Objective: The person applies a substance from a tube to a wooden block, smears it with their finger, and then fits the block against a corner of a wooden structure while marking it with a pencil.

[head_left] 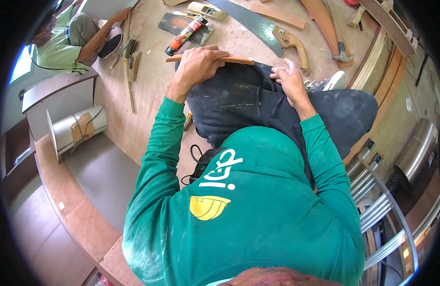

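My left hand (197, 66) is closed on a narrow reddish wooden strip (239, 59), held across my dark-trousered left knee (215, 95). My right hand (289, 81) is just right of the strip's end, over my legs, fingers loosely bent and apart, with nothing visible in them. Beyond the strip lie a red, black and white cartridge tube (184, 35) on a stained dark plate (167, 26), a wooden-bodied plane (205, 10) and a handsaw (272, 38) with a wooden handle.
A co-worker (72, 43) sits at upper left beside a long batten (129, 86) and tools. A hammer (342, 56) and boards (386, 90) lie right on the plywood surface (110, 86). A white cylinder (91, 124) stands left; metal tubes (372, 200) lie lower right.
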A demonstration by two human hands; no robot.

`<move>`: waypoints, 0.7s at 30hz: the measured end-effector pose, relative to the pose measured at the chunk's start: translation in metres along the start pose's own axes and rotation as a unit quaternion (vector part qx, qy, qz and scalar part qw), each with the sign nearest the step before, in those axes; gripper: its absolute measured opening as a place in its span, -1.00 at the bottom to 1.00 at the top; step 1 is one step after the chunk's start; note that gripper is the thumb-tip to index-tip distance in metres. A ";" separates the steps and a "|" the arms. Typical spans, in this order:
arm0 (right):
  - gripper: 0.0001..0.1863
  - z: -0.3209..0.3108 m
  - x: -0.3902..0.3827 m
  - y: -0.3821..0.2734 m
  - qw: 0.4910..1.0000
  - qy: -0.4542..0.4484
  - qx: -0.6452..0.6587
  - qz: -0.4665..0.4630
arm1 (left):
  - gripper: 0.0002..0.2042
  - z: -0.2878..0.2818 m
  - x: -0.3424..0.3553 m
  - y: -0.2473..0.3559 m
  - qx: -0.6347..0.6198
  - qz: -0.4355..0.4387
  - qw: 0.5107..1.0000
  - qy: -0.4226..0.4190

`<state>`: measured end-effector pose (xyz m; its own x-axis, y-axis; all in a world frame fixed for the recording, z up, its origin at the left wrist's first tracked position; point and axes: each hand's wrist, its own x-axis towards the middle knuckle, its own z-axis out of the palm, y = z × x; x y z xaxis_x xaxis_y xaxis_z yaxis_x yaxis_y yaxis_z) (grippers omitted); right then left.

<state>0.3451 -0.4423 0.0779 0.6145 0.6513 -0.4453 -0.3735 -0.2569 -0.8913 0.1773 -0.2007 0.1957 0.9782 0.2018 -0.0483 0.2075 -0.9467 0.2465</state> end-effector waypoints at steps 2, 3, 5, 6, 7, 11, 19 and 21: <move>-0.22 0.000 0.002 -0.001 1.000 0.001 -0.007 -0.001 | -0.75 -0.002 0.001 0.000 -0.001 -0.006 1.000 -0.006; -0.27 0.001 0.002 0.001 1.000 0.002 0.000 -0.003 | -0.75 -0.001 0.000 0.001 0.000 -0.011 1.000 -0.011; -0.37 0.001 0.002 0.003 1.000 0.006 0.015 -0.007 | -0.75 0.000 0.001 0.001 0.001 -0.014 1.000 -0.014; -0.45 0.001 0.004 0.004 0.999 0.010 0.034 0.002 | -0.75 0.000 0.001 0.001 0.002 -0.012 1.000 -0.012; -0.54 0.001 0.003 0.004 0.998 0.013 0.053 0.011 | -0.75 -0.001 0.001 0.002 0.002 -0.010 1.000 -0.010; -0.78 -0.001 0.004 0.003 0.996 0.007 0.083 0.026 | -0.76 -0.004 0.003 0.005 0.002 -0.008 1.000 -0.012; -0.83 0.002 -0.001 -0.004 0.999 -0.018 0.038 -0.005 | -0.77 -0.002 0.004 0.004 -0.002 -0.001 1.000 -0.009; -0.83 0.002 -0.002 -0.005 0.999 -0.024 0.036 -0.003 | -0.76 -0.004 0.004 0.007 0.003 -0.009 1.000 -0.018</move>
<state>0.3442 -0.4410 0.0840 0.5836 0.6865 -0.4338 -0.4201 -0.2019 -0.8847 0.1829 -0.2050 0.2008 0.9739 0.2097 -0.0869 0.2248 -0.9443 0.2404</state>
